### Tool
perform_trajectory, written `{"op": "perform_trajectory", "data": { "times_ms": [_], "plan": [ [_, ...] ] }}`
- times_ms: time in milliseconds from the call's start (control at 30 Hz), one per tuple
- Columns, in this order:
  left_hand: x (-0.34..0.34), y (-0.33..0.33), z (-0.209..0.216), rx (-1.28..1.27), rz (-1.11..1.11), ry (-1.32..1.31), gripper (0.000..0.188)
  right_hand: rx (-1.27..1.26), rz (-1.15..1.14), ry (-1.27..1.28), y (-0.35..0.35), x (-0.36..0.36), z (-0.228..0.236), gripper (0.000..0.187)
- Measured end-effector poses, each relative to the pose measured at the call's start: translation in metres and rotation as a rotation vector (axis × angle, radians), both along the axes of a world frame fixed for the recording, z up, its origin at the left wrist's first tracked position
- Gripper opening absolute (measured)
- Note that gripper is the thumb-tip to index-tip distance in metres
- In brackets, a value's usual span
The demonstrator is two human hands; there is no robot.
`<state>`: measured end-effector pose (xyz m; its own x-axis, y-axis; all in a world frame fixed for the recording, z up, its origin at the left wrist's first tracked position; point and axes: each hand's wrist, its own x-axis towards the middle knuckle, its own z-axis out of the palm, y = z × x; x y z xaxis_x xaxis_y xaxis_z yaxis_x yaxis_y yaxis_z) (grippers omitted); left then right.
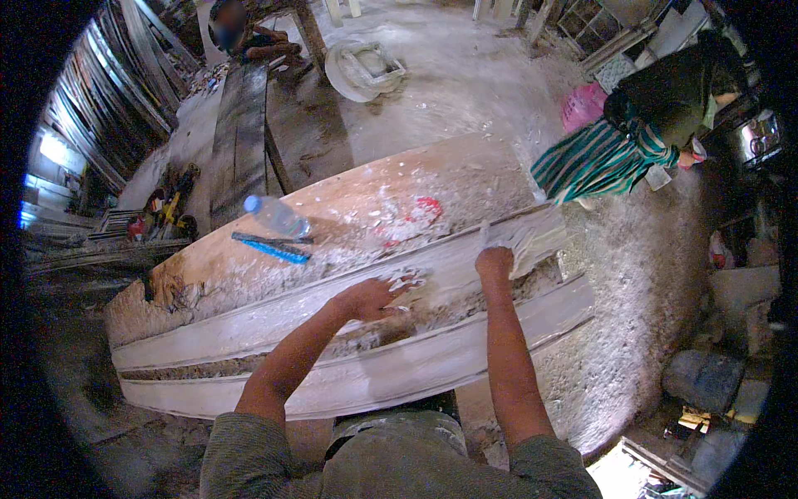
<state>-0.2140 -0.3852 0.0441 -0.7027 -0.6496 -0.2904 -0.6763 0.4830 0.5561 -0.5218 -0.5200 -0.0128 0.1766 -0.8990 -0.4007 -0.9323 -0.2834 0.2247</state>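
Two long, whitish boards lie side by side before me, the far board (307, 293) and the near board (332, 378), with a brownish gap between them. On the far board rests my left hand (370, 299), its fingers spread and smeared with white paste. My right hand (496, 262) is closed at the right part of the same board. A pale, thin thing sticks up from its fist, too blurred to name. Whitish smears cover the board around that hand.
Beyond the boards, a worn wooden tabletop (349, 187) carries a clear plastic bottle (278, 218), a blue strip-like tool (273, 248) and red and white smears. Striped cloth (590, 162) hangs at the table's right end. Farther off are a dark bench (239, 141) and a seated person (262, 37).
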Motion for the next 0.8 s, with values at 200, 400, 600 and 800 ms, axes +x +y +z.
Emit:
{"op": "perform_trajectory", "data": {
  "times_ms": [200,400,600,800],
  "plan": [
    [0.125,0.088,-0.008,0.111,0.002,-0.253,0.077,-0.049,0.115,-0.14,0.101,0.129,-0.026,0.026],
    [0.263,0.232,0.005,0.023,0.302,-0.063,0.071,-0.526,-0.015,-0.576,0.276,0.308,0.016,0.052],
    [0.358,0.324,0.033,0.096,0.353,-0.325,0.064,-0.145,0.185,-0.735,0.394,0.391,0.06,0.094],
    [0.392,0.362,0.045,-0.031,0.424,-0.309,0.052,-0.14,-0.008,-0.738,0.429,0.391,0.059,0.095]
  ]
}}
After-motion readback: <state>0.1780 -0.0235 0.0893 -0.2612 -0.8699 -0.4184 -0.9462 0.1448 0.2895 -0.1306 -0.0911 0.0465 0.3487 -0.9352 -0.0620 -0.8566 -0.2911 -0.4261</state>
